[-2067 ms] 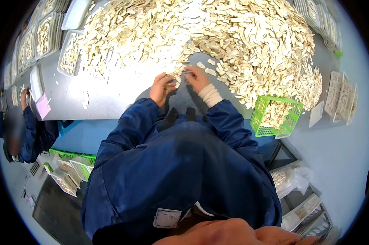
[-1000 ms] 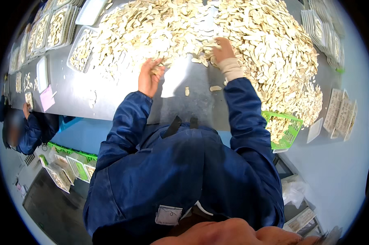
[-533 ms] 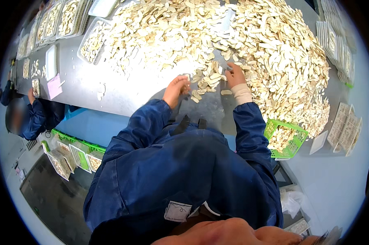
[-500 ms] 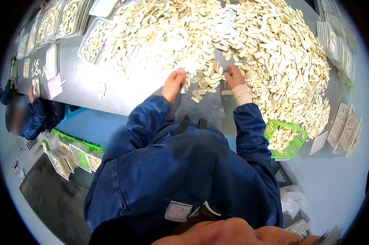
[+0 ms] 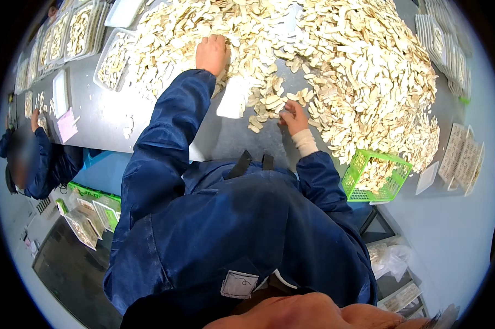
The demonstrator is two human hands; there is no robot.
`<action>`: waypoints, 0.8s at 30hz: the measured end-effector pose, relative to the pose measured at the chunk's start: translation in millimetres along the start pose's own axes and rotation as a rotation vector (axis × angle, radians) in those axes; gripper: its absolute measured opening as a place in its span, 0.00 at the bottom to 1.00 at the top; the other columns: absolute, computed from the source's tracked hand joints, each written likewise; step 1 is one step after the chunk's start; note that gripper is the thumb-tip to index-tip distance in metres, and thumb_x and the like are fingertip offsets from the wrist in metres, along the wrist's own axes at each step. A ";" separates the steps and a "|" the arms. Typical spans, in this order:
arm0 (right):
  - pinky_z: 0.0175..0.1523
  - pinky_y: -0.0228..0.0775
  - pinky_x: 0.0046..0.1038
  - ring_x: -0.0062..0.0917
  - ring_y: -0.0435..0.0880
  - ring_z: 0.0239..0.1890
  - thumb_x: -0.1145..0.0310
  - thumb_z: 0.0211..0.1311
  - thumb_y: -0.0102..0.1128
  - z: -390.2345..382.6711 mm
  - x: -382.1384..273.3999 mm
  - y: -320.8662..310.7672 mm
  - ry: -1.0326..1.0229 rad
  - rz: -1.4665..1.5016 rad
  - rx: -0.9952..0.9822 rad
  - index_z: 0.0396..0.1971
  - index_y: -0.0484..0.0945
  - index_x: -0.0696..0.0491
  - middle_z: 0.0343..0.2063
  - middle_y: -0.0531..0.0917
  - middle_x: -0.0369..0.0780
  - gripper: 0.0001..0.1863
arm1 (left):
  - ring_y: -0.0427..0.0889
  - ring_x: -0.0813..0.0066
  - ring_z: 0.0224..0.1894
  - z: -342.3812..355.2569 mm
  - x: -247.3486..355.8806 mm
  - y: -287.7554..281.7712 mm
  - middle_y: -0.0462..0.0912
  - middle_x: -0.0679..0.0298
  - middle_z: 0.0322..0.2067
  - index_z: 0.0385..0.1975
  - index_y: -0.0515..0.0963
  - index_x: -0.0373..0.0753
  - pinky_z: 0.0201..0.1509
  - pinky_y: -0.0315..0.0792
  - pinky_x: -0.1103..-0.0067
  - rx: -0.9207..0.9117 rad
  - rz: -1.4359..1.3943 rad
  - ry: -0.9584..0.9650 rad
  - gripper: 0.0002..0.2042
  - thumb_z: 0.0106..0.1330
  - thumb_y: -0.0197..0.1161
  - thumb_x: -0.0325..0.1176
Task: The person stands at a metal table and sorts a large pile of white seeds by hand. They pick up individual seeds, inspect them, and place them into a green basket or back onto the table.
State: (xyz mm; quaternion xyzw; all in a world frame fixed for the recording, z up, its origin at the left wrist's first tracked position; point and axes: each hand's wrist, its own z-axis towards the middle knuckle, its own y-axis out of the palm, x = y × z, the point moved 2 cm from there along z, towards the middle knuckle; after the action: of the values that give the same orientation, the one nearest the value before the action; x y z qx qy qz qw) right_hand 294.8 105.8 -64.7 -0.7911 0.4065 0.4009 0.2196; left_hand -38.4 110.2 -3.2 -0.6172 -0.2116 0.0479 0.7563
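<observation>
Cream slices [image 5: 242, 41] around left grip [image 5: 211, 54]

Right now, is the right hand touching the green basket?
Apart. The head view shows it plainly: pale slices and some grey tabletop lie between the right hand and the green basket.

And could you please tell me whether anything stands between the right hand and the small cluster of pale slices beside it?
Nothing visible does: the right hand is at the right edge of the small cluster; fingertip contact is unclear. The left hand is out of the way, at the left pile.
</observation>
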 end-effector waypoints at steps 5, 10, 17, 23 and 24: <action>0.47 0.71 0.23 0.22 0.78 0.41 0.73 0.55 0.56 13.6 -36.4 68.5 -0.183 0.014 -0.215 0.57 0.64 0.54 0.46 0.75 0.43 0.27 | 0.75 0.53 0.36 0.7 -5.4 6.6 0.78 0.54 0.31 0.36 0.74 0.38 0.41 0.70 0.65 0.007 -0.102 0.034 0.10 0.56 0.61 0.32; 0.39 0.72 0.24 0.22 0.78 0.33 0.71 0.57 0.55 36.8 -72.9 48.4 -0.128 -0.079 -0.095 0.54 0.66 0.58 0.37 0.79 0.43 0.24 | 0.77 0.59 0.32 0.8 -12.0 -12.0 0.78 0.55 0.28 0.34 0.76 0.36 0.37 0.71 0.70 0.071 -0.135 -0.002 0.07 0.59 0.58 0.31; 0.42 0.72 0.22 0.22 0.80 0.36 0.70 0.55 0.59 80.8 -86.3 40.5 -0.228 0.158 -0.165 0.52 0.68 0.60 0.45 0.76 0.45 0.23 | 0.74 0.80 0.28 -57.2 22.5 -32.2 0.76 0.67 0.29 0.41 0.75 0.36 0.33 0.70 0.85 -0.433 -1.683 -0.704 0.08 0.64 0.54 0.27; 0.39 0.75 0.23 0.21 0.79 0.34 0.73 0.59 0.55 45.7 -89.7 1.3 -0.203 -0.029 -0.064 0.50 0.69 0.58 0.42 0.78 0.40 0.18 | 0.78 0.70 0.37 -166.0 63.3 -16.3 0.76 0.56 0.40 0.43 0.70 0.35 0.42 0.76 0.76 -0.887 -2.288 -0.775 0.09 0.66 0.50 0.30; 0.38 0.75 0.24 0.21 0.79 0.34 0.74 0.59 0.54 33.6 -80.2 -9.3 -0.190 -0.041 -0.046 0.50 0.69 0.58 0.40 0.78 0.40 0.18 | 0.78 0.69 0.38 -179.8 73.6 -19.8 0.76 0.56 0.40 0.43 0.70 0.35 0.42 0.77 0.75 -0.973 -2.263 -0.840 0.09 0.67 0.49 0.31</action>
State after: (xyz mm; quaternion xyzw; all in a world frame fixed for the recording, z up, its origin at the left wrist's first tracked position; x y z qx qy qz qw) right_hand 259.1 171.2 -18.8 -0.7625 0.3582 0.4787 0.2471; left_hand 92.7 -34.1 8.3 -0.2445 -0.8262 -0.5054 -0.0467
